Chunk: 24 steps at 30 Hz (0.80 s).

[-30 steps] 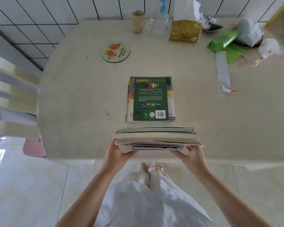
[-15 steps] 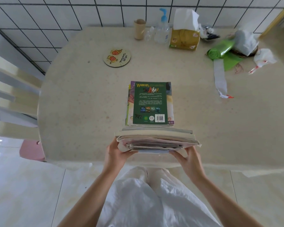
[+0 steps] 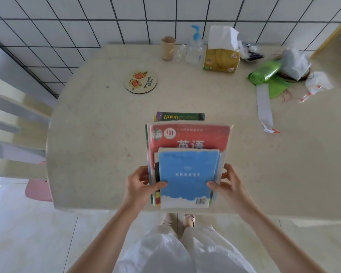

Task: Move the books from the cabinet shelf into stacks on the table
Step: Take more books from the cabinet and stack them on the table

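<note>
Since a second ago you've tipped the held bundle of mixed-size paperbacks [image 3: 187, 166] flat over the green-covered stack [image 3: 180, 116] on the pale speckled tabletop [image 3: 98, 138], fingers of left hand [image 3: 140, 184] and right hand [image 3: 227, 184] clamped on its sides; uneven sizes may slide and skew the stack.

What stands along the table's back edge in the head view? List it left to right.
Brown cup → small clear bottle → pump bottle → tissue box → green bag roll → white plastic bag.
</note>
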### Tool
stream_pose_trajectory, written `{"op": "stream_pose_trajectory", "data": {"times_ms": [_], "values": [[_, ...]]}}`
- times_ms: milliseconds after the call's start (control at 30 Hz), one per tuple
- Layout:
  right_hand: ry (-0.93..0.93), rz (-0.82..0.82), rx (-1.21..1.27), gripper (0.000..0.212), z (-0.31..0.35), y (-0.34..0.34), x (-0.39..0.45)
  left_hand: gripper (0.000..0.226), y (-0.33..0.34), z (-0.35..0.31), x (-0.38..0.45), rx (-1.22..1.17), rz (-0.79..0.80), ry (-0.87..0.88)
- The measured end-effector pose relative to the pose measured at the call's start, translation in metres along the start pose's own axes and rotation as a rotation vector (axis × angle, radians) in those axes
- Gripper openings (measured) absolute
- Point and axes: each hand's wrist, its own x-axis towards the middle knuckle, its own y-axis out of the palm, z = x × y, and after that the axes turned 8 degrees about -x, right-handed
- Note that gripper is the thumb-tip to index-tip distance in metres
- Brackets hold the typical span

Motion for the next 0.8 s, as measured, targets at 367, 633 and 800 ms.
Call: {"op": "stream_pose_trajectory", "data": {"times_ms": [367, 633, 800], "values": [[0.399, 0.130, 0.135, 0.029, 0.062, -0.030, 0.081, 0.022, 0.038, -0.073, 0.075, -0.116, -0.077, -0.329], [0.425, 0.112, 0.115, 0.026, 0.080, -0.022, 0.120, 0.019, 0.038, -0.072, 0.106, -0.091, -0.057, -0.393], [0.502, 0.117, 0.047, 0.031, 0.079, -0.011, 0.138, 0.026, 0.033, -0.061, 0.123, -0.059, 0.000, -0.494]]}}
